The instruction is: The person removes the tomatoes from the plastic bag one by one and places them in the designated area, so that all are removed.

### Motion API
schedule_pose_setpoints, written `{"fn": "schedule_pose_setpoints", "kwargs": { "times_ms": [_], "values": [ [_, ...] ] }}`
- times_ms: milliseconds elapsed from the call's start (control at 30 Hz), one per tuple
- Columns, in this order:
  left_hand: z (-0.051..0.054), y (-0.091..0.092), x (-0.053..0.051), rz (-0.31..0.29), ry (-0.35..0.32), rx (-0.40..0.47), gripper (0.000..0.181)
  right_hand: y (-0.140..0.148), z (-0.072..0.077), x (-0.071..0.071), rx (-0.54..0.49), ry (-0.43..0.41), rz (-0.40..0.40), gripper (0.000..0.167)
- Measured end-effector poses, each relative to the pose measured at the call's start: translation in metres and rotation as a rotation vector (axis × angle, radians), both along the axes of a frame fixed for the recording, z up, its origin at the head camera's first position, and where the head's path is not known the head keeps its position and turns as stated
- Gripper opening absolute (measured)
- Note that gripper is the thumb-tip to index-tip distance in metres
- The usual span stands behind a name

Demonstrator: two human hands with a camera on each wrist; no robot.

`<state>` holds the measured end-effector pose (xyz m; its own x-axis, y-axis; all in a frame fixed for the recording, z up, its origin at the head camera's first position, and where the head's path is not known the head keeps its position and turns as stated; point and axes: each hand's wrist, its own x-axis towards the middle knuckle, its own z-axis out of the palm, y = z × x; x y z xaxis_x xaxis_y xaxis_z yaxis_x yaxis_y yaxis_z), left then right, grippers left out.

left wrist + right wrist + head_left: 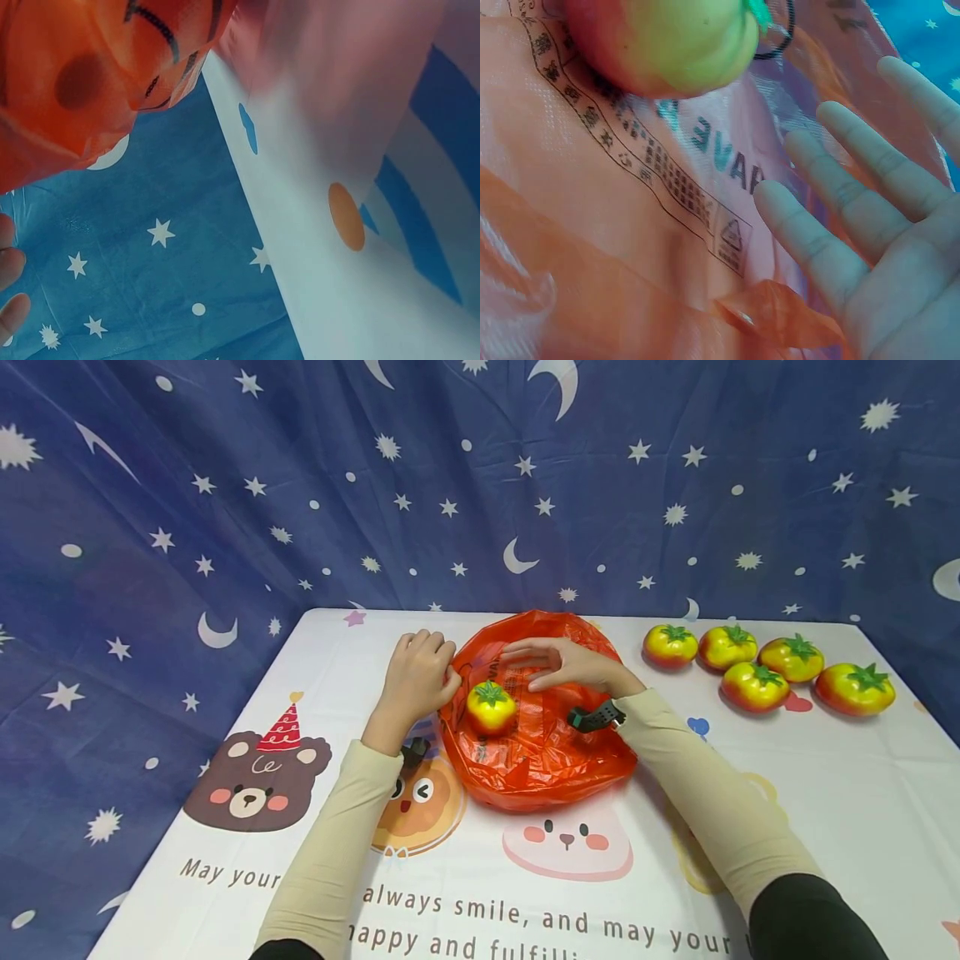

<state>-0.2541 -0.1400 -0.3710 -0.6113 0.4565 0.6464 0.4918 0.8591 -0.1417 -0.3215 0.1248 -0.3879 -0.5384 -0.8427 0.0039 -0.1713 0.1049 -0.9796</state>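
Observation:
A red plastic bag [540, 768] lies spread on the table with its mouth open. Inside its rim, towards the left, sits a red-and-yellow toy tomato [491, 710] with a green leafy top. At the bag's left edge my left hand [420, 672] has its fingers curled and grips the rim; the exact hold is hidden in the head view. Over the bag, right of the tomato, my right hand [566, 664] hovers with its fingers extended and holds nothing. In the right wrist view, the fingers [810, 236] are spread apart from the tomato [667, 45].
Several more toy tomatoes [753, 687] are grouped at the back right of the table. A white cloth [847, 827] printed with cartoon animals and words covers the table. Behind it hangs a blue curtain [480, 535] with stars and moons.

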Motion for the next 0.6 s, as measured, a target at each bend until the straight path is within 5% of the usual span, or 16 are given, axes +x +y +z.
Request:
{"fn": "schedule_pose_setpoints", "kwargs": {
  "times_ms": [600],
  "values": [
    [0.0, -0.001, -0.001, 0.009, -0.012, -0.003, 0.008, -0.024, -0.017, 0.001, 0.053, -0.027, 0.023, 0.058]
  ]
}}
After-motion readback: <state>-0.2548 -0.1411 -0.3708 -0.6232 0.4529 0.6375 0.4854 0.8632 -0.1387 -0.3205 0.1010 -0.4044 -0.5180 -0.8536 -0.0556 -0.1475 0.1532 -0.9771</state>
